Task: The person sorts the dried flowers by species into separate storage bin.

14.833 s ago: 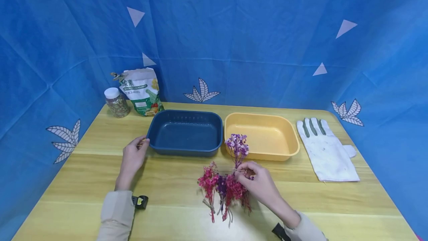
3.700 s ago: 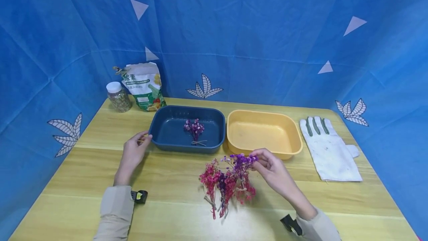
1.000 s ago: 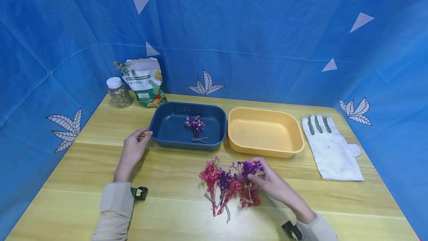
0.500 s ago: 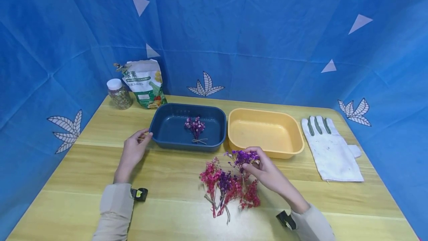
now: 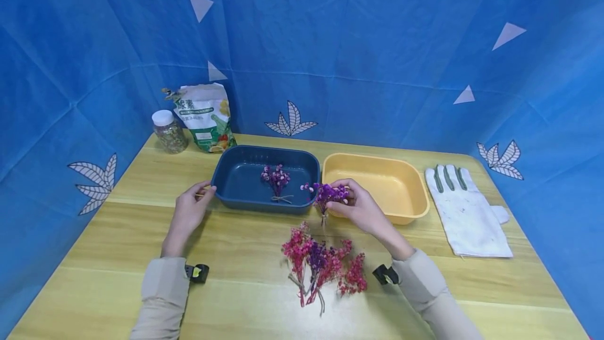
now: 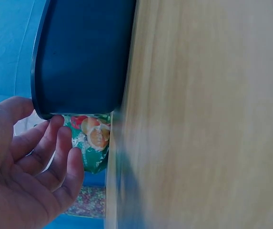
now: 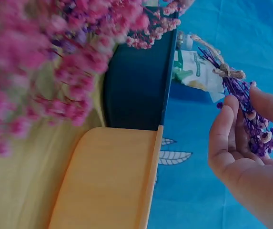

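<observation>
My right hand [image 5: 360,209] pinches a small bunch of purple dried flowers [image 5: 322,195] between thumb and fingers. The bunch hangs in front of the gap between the two basins, its twine-tied stems [image 7: 229,71] showing in the right wrist view. At the left, my left hand [image 5: 191,214] holds the near-left corner of the dark blue basin [image 5: 261,206], thumb and fingertips at its rim in the left wrist view. Inside that basin lies another purple bunch [image 5: 277,177]. Several pink and purple bunches [image 5: 297,248] lie on the table below my right hand.
A yellow basin [image 5: 401,219] stands right of the blue one. Farther right lies a white work glove [image 5: 464,219]. At the back left are a white-lidded jar [image 5: 171,135] and a white-green fertilizer bag [image 5: 205,119]. A blue cloth [image 5: 377,41] hangs behind the table.
My right hand has lifted the purple bunch off the pile and moved it up and left toward the blue basin. My left hand stays at the blue basin's corner.
</observation>
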A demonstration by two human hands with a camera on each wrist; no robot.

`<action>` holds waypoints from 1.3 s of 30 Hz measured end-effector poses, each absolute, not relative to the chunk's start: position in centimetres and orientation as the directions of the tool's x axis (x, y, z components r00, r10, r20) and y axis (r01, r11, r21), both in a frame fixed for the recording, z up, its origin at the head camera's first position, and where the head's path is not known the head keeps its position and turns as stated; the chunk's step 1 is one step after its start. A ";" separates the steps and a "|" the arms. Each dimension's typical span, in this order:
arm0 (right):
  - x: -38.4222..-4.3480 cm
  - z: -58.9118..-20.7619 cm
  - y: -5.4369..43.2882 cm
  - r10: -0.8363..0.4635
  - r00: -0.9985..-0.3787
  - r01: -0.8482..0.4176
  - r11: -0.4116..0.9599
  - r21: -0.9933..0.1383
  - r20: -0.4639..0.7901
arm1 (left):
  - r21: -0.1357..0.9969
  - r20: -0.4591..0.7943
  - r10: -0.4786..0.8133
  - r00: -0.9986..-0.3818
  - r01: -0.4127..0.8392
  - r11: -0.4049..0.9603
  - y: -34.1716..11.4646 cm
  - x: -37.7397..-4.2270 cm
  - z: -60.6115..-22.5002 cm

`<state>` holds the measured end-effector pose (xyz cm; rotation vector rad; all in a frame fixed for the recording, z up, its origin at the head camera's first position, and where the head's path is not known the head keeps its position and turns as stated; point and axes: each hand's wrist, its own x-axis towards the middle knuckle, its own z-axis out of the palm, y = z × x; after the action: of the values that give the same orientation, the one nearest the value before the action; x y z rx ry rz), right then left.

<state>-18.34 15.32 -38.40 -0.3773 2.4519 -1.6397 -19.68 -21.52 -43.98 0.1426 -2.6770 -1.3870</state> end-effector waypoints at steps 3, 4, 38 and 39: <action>-19.7 -38.4 14.6 -0.286 -0.958 -0.085 0.364 -0.928 -0.024 | 0.817 0.061 -0.142 -0.988 -0.032 0.575 -21.6 -19.7 -44.1; -20.1 -38.4 14.3 -0.282 -0.959 -0.073 0.359 -0.930 -0.034 | 0.818 0.060 -0.142 -0.988 -0.033 0.575 -21.6 -19.7 -44.1; -25.9 -39.5 7.1 -0.316 -0.931 0.011 0.475 -0.880 -0.182 | 0.825 0.060 -0.127 -0.990 -0.023 0.565 -21.7 -20.0 -44.5; -25.9 -39.4 7.2 -0.324 -0.930 0.006 0.464 -0.886 -0.176 | 0.824 0.061 -0.128 -0.990 -0.022 0.567 -21.8 -20.0 -44.5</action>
<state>-25.89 7.24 -39.36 -0.2699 2.3975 -1.4523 -20.00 -21.77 -44.48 0.1290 -2.6780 -1.4058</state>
